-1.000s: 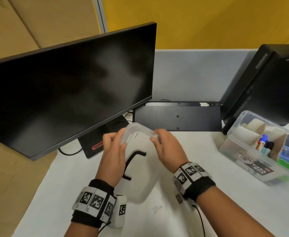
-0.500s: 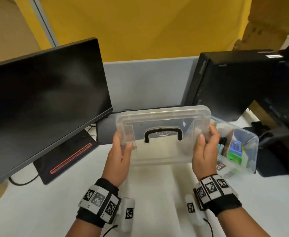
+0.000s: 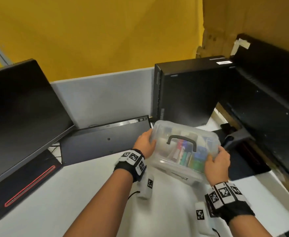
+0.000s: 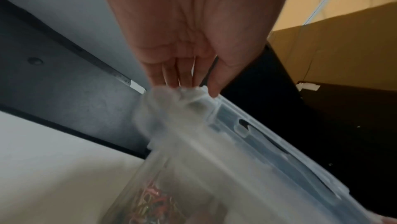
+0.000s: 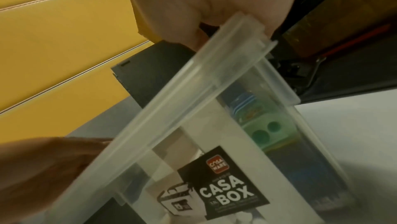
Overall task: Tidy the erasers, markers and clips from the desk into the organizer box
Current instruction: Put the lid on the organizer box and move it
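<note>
A clear organizer box point(image 3: 178, 174) stands on the white desk point(image 3: 72, 194), right of centre. Its clear lid point(image 3: 207, 135) with a black handle point(image 3: 181, 140) lies over the box. My left hand point(image 3: 151, 142) grips the lid's left end, and my right hand point(image 3: 213, 156) grips its right end. Markers point(image 3: 183, 151) and green and blue erasers point(image 3: 199, 157) show through the lid. In the left wrist view my fingers point(image 4: 182, 75) pinch the lid corner point(image 4: 178, 98), with coloured clips point(image 4: 154, 200) inside the box. In the right wrist view my fingers point(image 5: 193, 15) curl over the lid edge point(image 5: 214, 68) above a green eraser point(image 5: 264, 129).
A black monitor point(image 3: 20, 117) stands at the left. A keyboard point(image 3: 106, 141) leans on its edge against the grey partition. Just behind the box rises a black PC tower point(image 3: 186, 93), and more dark equipment point(image 3: 268, 103) lines the right side.
Both hands carried the lid from in front of the keyboard rightward and lowered it over the box. The head view swung right with it.
</note>
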The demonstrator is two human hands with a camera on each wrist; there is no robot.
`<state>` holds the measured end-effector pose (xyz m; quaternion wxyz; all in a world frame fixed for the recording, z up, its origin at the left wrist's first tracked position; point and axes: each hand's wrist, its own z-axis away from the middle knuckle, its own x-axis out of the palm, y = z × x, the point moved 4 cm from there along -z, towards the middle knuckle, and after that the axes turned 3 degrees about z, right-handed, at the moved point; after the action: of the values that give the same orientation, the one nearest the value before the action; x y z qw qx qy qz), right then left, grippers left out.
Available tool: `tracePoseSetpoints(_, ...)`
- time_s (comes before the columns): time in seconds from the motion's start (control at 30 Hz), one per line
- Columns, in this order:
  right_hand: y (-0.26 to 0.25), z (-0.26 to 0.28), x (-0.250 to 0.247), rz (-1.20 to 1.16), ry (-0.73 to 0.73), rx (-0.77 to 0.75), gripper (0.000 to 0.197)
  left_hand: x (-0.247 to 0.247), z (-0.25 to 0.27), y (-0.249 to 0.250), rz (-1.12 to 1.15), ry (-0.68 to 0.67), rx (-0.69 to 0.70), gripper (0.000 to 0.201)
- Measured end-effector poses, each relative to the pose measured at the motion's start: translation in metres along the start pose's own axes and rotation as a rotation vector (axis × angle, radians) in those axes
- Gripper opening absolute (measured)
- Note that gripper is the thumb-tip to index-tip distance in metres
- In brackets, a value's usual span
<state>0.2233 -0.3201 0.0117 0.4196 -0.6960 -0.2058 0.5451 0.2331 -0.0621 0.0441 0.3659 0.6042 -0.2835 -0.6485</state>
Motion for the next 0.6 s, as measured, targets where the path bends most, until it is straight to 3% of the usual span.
tracePoseSetpoints(0.07,0.003,0.001,0.002,0.060,-0.044,-0.015,0.054,0.010,-0.004,-0.003,0.010,-0.076,-0.044,0.053)
tracePoseSetpoints(0.17,0.003,0.001,0.002,0.149,-0.084,-0.058,0.058,0.017,-0.002,-0.008,0.077,-0.054,-0.062,0.061)
tracePoseSetpoints(0.6,-0.030,-0.017,0.039,0.188,-0.395,-0.351,0.050,-0.003,0.088,-0.043,0.134,0.366,-0.173,0.035)
